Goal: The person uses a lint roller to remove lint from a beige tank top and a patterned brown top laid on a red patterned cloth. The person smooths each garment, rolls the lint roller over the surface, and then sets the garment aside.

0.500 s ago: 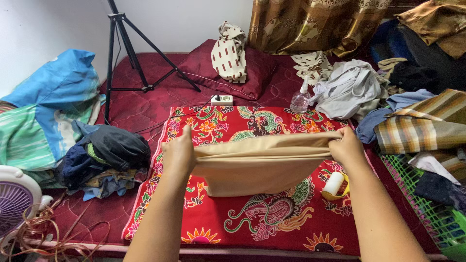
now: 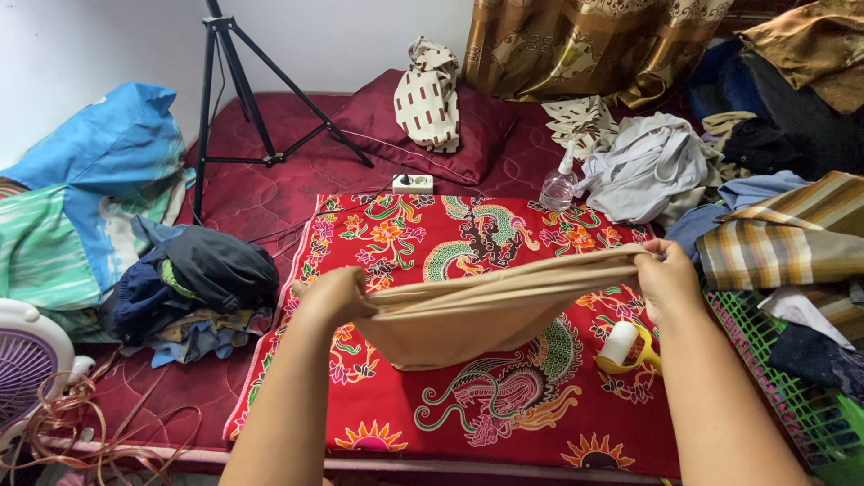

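Observation:
A tan cloth (image 2: 468,315) hangs stretched between my two hands above a red cloth with dragon and flower prints (image 2: 468,409) spread on the mattress. My left hand (image 2: 331,295) grips the tan cloth's left end, fingers closed over it. At the right end, my right hand (image 2: 668,274) pinches the bunched edge. The tan cloth sags in the middle and its lower part touches the red cloth.
A lint roller with a yellow handle (image 2: 624,346) lies by my right forearm. A clear spray bottle (image 2: 558,184), a white power strip (image 2: 412,184), a black tripod (image 2: 236,85), dark clothes (image 2: 202,279) at left, piled clothes (image 2: 657,166) and a green basket (image 2: 801,396) at right, a fan (image 2: 27,360).
Both hands have dropped slightly and drawn the tan cloth's top edge tighter; it is now more bunched and sags into a curve, where before it hung flatter.

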